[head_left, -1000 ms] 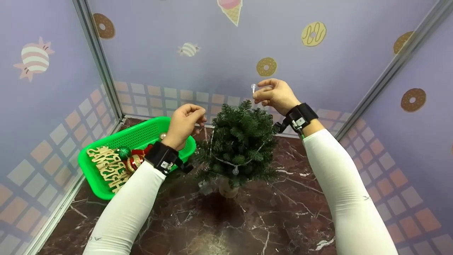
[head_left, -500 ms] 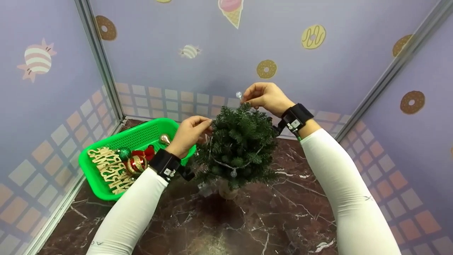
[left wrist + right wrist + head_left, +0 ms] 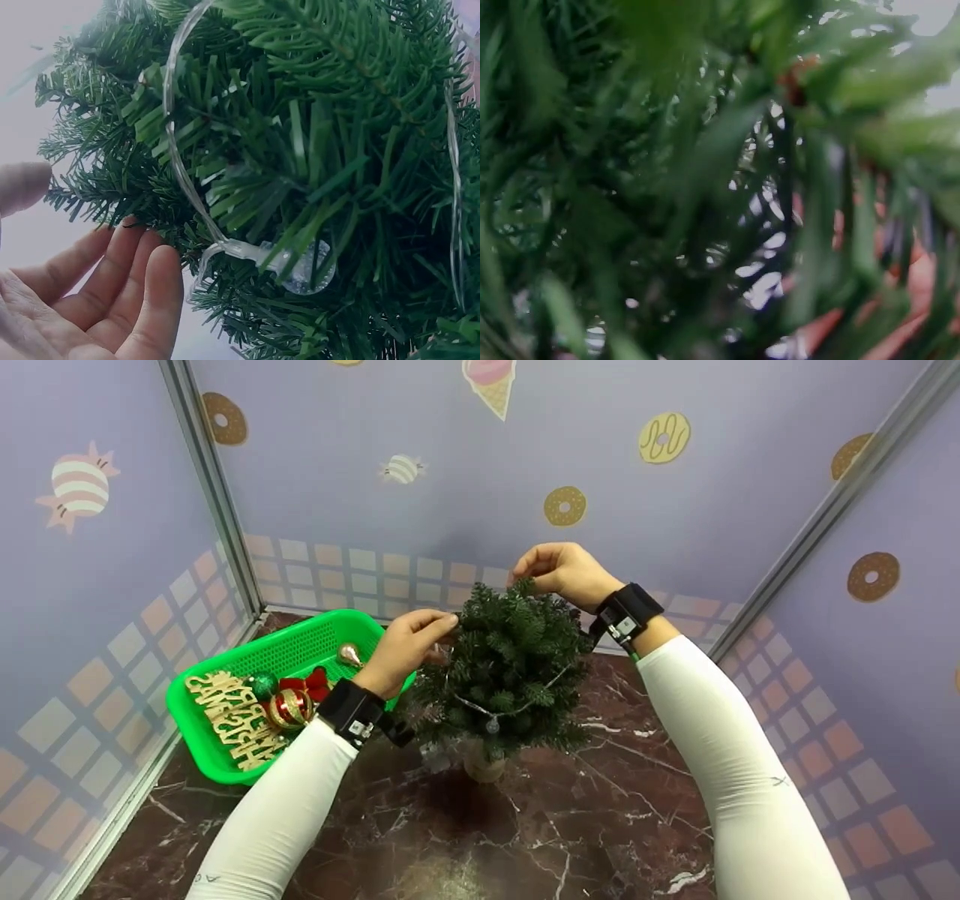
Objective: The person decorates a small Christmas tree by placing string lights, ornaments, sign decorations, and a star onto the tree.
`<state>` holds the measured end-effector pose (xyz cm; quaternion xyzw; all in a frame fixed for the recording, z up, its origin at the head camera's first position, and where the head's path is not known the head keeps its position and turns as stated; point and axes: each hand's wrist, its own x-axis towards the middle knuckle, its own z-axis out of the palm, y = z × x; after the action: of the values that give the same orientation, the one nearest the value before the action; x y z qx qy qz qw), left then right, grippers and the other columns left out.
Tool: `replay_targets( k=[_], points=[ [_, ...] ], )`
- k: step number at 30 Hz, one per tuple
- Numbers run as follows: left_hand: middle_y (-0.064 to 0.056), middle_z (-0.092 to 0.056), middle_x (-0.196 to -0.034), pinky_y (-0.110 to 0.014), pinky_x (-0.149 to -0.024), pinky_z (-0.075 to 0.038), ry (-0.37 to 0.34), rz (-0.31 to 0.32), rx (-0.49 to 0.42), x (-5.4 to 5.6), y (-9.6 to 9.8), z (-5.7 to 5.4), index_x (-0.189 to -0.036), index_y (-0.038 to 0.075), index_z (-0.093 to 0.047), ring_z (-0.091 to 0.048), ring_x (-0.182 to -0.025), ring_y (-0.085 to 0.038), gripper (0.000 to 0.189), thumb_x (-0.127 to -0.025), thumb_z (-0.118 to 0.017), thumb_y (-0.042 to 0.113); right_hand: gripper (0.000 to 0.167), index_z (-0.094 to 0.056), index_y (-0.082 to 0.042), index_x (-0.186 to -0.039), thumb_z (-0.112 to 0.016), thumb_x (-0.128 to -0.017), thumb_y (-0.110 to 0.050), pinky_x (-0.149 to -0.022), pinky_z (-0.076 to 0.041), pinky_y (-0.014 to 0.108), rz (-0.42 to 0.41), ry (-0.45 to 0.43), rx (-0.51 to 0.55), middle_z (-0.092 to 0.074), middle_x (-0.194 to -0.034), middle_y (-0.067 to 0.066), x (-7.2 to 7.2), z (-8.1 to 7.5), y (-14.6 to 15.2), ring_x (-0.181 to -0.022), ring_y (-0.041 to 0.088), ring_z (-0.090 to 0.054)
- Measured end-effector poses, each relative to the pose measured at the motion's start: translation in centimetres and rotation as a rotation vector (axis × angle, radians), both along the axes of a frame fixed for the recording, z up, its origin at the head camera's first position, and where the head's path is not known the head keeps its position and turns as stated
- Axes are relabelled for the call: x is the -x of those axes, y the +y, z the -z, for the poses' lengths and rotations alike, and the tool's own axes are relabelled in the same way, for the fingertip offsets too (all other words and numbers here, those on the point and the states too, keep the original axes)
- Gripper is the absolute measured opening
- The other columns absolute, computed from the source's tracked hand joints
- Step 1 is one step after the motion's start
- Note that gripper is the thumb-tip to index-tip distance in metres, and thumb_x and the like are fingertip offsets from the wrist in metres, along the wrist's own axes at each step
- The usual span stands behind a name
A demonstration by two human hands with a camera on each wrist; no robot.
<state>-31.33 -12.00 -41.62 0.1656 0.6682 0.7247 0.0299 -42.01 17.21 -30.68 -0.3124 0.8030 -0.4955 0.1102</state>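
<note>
A small artificial Christmas tree stands in the middle of the head view. Around its front runs a clear string of lights with a round bulb hanging low; in the left wrist view another bulb lies among the needles. My left hand is at the tree's left side, thumb apart from loosely bent fingers, fingertips right at the needles. Over the top rear, my right hand keeps its fingers bent in a pinch on the light string, fingertips partly hidden by twigs. Blurred needles fill the right wrist view.
Left of the tree, a green basket holds gold lettering, a green ball, a red-and-gold ball, a red bow and a pinkish bauble. Patterned walls enclose the dark marbled tabletop.
My right hand has moved left and down to the treetop with the string; its bulb has gone out of sight behind the twigs. My left hand has moved right to the tree's side.
</note>
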Motion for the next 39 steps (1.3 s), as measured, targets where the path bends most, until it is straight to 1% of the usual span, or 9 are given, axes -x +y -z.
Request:
replay_targets(
  k=[9,13,18,23,27,31,33,36,39],
  points=[
    [-0.006,-0.073,-0.116,-0.041,-0.087,-0.063,0.021,-0.019,-0.024,0.4,-0.1,0.2,-0.135,0.004,-0.068,-0.071,-0.107,-0.023,0.037,-0.11,-0.063,0.031,0.013,-0.074,0.002,-0.11,-0.072,-0.098,0.002,-0.073,-0.061,0.025,0.095,-0.063,0.132,-0.081,-0.1,0.002,0.1,0.2,1.9,-0.081,0.013,-0.072],
    [-0.012,-0.075,-0.116,-0.038,-0.084,-0.064,0.031,-0.05,-0.009,0.6,-0.6,0.5,-0.131,0.005,-0.071,-0.073,-0.107,-0.034,0.036,-0.109,-0.065,0.033,0.015,-0.073,0.003,-0.111,-0.076,-0.099,-0.005,-0.075,-0.063,0.027,0.116,-0.083,0.179,-0.081,-0.103,0.006,0.3,0.5,3.2,-0.087,0.017,-0.076],
    [-0.017,-0.075,-0.12,-0.035,-0.083,-0.062,0.032,-0.075,0.018,0.4,-1.9,1.1,-0.128,0.007,-0.071,-0.069,-0.115,-0.045,0.035,-0.109,-0.065,0.036,0.016,-0.073,0.003,-0.111,-0.078,-0.099,-0.006,-0.079,-0.064,0.029,0.148,-0.112,0.222,-0.082,-0.107,0.009,0.7,1.6,4.9,-0.095,0.02,-0.078],
    [-0.015,-0.073,-0.122,-0.04,-0.086,-0.061,0.016,-0.102,0.048,0.2,-3.6,2.2,-0.13,0.008,-0.068,-0.069,-0.117,-0.037,0.038,-0.109,-0.064,0.04,0.018,-0.072,0.001,-0.113,-0.078,-0.098,-0.008,-0.081,-0.065,0.029,0.226,-0.109,0.218,-0.082,-0.111,0.009,0.7,3.4,7.0,-0.098,0.02,-0.078],
    [-0.02,-0.07,-0.128,-0.037,-0.085,-0.061,-0.007,-0.132,0.047,0.1,-4.8,3.2,-0.132,0.007,-0.067,-0.067,-0.12,-0.033,0.041,-0.109,-0.064,0.04,0.023,-0.07,0.001,-0.117,-0.077,-0.099,-0.011,-0.082,-0.064,0.028,0.31,-0.092,0.192,-0.08,-0.116,0.011,0.3,5.8,9.1,-0.102,0.02,-0.077],
    [-0.022,-0.07,-0.128,-0.035,-0.084,-0.061,-0.026,-0.169,0.042,-0.1,-5.9,4.1,-0.131,0.006,-0.067,-0.068,-0.12,-0.033,0.042,-0.108,-0.065,0.041,0.027,-0.068,0.0,-0.123,-0.075,-0.101,-0.014,-0.08,-0.063,0.026,0.356,-0.123,0.172,-0.076,-0.124,0.016,-0.3,9.3,10.9,-0.097,0.017,-0.075],
    [-0.019,-0.071,-0.124,-0.035,-0.084,-0.061,-0.029,-0.185,0.046,-0.1,-6.6,4.5,-0.13,0.006,-0.067,-0.069,-0.117,-0.03,0.042,-0.108,-0.065,0.042,0.027,-0.068,-0.001,-0.123,-0.075,-0.101,-0.014,-0.076,-0.061,0.024,0.372,-0.143,0.16,-0.075,-0.122,0.016,-0.7,11.4,11.5,-0.09,0.014,-0.072],
    [-0.013,-0.071,-0.12,-0.038,-0.087,-0.061,-0.031,-0.211,0.049,-0.3,-7.8,5.1,-0.128,0.006,-0.067,-0.069,-0.114,-0.027,0.041,-0.108,-0.066,0.042,0.025,-0.069,-0.003,-0.122,-0.074,-0.101,-0.013,-0.072,-0.059,0.024,0.405,-0.192,0.178,-0.076,-0.115,0.008,-1.3,14.8,11.8,-0.083,0.013,-0.069],
    [-0.013,-0.072,-0.118,-0.039,-0.088,-0.061,-0.042,-0.242,0.057,-0.7,-9.0,5.5,-0.125,0.007,-0.067,-0.07,-0.113,-0.027,0.041,-0.108,-0.066,0.044,0.018,-0.069,-0.004,-0.117,-0.073,-0.1,-0.007,-0.075,-0.062,0.026,0.433,-0.22,0.185,-0.076,-0.107,0.002,-2.0,18.5,11.8,-0.083,0.014,-0.071]
  ],
)
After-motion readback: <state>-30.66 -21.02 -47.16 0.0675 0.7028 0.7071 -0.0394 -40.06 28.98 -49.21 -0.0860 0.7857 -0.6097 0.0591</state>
